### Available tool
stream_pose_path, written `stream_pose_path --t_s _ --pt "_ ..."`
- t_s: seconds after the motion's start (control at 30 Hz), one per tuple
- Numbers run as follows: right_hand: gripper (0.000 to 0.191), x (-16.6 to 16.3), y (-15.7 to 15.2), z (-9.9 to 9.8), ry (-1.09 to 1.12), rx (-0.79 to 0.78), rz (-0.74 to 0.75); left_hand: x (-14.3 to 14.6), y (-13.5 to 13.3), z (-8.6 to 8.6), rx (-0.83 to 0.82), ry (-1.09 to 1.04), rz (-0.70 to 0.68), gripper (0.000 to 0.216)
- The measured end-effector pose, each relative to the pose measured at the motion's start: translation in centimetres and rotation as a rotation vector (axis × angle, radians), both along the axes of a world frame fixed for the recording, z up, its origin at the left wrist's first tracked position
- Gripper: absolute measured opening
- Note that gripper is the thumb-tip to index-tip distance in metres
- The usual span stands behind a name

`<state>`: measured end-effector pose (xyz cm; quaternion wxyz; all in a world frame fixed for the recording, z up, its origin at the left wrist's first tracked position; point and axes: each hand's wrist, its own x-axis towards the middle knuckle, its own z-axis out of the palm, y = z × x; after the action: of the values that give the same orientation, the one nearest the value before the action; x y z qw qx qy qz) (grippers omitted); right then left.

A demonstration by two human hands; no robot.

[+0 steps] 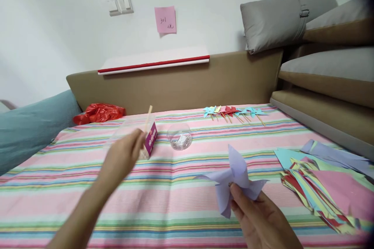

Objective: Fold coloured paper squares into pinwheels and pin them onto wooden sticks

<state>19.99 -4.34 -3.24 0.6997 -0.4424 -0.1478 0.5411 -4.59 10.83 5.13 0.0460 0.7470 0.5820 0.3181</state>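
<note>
Over a clear plastic box with a purple label (151, 140), my left hand (124, 155) is closed around a thin wooden stick (149, 116) that points upward. The hand is slightly blurred and covers part of the box. My right hand (260, 218) pinches a purple paper pinwheel (238, 171) at its centre, the thumb pressed on the middle. Its folded blades spread out around the fingers. Between the hands and farther back stands a round clear container (179, 137) with a white label and small items I cannot make out.
Several finished pinwheels on sticks (230, 111) lie at the back. Coloured paper sheets (336, 190) are piled at right. A red plastic bag (101, 113) sits back left. Grey cushions (327, 70) are stacked right, and a blue cushion (35, 128) is left. A striped cloth (140, 210) covers the surface.
</note>
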Motion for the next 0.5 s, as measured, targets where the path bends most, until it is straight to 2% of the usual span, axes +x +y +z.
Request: stream_pose_path --t_s 0.07,0.1,0.2,0.3,0.43,0.5 --pt "0.029 0.3 -0.2 0.2 0.056 0.060 0.041 2.1 -5.6 -2.3 -0.050 -0.117 -0.198 0.034" --pt "0.026 0.4 -0.4 0.3 0.091 0.095 0.062 3.2 -8.0 -3.5 -0.128 -0.177 -0.281 0.035" --pt "0.019 0.3 -0.9 0.6 0.224 0.168 0.110 5.8 -12.7 -5.9 -0.285 -0.348 -0.448 0.037" --pt "0.016 -0.2 -1.4 0.4 0.339 0.216 0.149 6.5 -14.2 -6.8 -0.363 -0.446 -0.553 0.039" --pt "0.012 -1.0 -1.7 -0.2 0.401 0.315 0.228 5.8 -14.9 -6.7 -0.414 -0.513 -0.649 0.038" --pt "0.015 -1.3 -1.8 -0.3 0.366 0.337 0.235 5.5 -15.5 -6.6 -0.438 -0.539 -0.700 0.039"
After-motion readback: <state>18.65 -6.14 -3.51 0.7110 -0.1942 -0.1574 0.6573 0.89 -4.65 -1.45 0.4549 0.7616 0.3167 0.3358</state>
